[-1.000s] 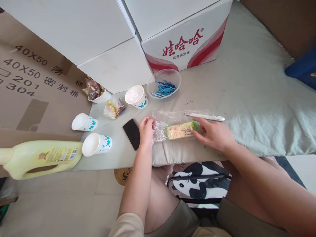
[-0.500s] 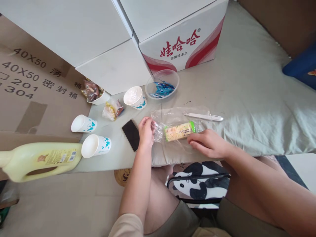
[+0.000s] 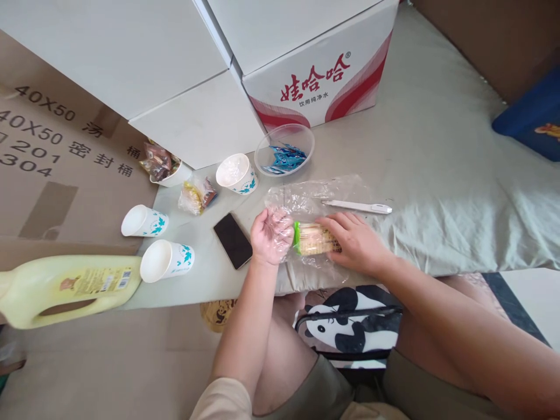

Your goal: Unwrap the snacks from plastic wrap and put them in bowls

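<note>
A packet of soda biscuits (image 3: 310,239) with green ends lies on a crinkled clear plastic bag (image 3: 321,192) on the cloth-covered surface. My right hand (image 3: 356,242) is closed over the packet's right end, thumb on the near side and fingers on top. At the packet's left end, my left hand (image 3: 272,238) has its fingers curled, with clear plastic wrapped over them. Whether the left fingers also touch the packet cannot be made out. Beyond the right hand, a white utility knife (image 3: 359,206) rests partly on the bag.
A black phone (image 3: 233,240) lies left of my left hand. Paper cups (image 3: 167,261) and a yellow bottle (image 3: 74,289) are further left. A clear bowl (image 3: 284,150) of blue sachets stands before a white carton (image 3: 319,87). Wrapped snacks (image 3: 196,195) lie near another cup (image 3: 237,174).
My right hand has moved from the packet's near corner to a grip over its right end. My left hand has turned and shifted slightly right, and plastic now covers its fingers.
</note>
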The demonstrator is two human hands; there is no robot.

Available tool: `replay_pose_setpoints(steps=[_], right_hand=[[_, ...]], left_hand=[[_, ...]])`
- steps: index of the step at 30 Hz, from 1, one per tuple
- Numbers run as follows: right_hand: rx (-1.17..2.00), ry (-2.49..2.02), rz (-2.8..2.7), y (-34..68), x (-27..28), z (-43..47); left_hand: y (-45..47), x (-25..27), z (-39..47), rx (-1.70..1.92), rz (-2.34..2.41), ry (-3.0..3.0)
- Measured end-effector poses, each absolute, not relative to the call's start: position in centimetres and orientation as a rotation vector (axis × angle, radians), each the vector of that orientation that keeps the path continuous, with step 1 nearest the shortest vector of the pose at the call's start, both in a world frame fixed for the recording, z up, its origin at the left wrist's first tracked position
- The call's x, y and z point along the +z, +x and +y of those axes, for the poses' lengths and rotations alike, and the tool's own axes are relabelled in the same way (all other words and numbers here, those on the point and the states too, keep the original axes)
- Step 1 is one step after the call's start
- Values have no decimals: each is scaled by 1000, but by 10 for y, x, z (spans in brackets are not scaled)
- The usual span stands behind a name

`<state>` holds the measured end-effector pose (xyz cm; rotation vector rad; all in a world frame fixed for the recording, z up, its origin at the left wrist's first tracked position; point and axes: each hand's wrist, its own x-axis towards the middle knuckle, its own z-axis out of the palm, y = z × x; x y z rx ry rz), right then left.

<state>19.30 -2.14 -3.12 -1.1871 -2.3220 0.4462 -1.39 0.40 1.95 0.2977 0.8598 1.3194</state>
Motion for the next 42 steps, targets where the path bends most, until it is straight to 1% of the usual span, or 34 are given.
replay_pose_setpoints(steps=[3, 8, 13, 20, 25, 28, 30, 33, 36, 39, 42], right_hand=[[426, -1245, -2191, 193, -31, -20], [504, -1421, -1820, 204, -33, -18], [743, -1561, -1420, 221, -27, -16], [629, -1797, -1689, 206, 27, -1], [432, -1835, -1978, 177, 61, 46], [315, -1751, -2131, 157, 65, 97], [242, -1697, -2107, 144, 63, 131], [256, -1529, -2004, 130, 58, 158], [290, -1382, -1982, 126, 52, 138], [370, -1303, -2076, 131, 37, 84], [531, -1212, -2183, 143, 11, 29]], left_hand=[[-22, 14, 10, 1449, 931, 212], [-33, 0, 22, 1577, 1339, 30], [-26, 0, 14, 1653, 1317, 356], [-22, 1, 8, 1470, 1248, 501], [-26, 6, 6, 1407, 1207, 500], [-26, 9, 6, 1379, 1202, 495], [-25, 10, 6, 1372, 1205, 494], [-25, 10, 7, 1372, 1189, 487], [-26, 10, 8, 1363, 1178, 482], [-27, 11, 7, 1337, 1190, 493], [-27, 11, 6, 1320, 1212, 522]])
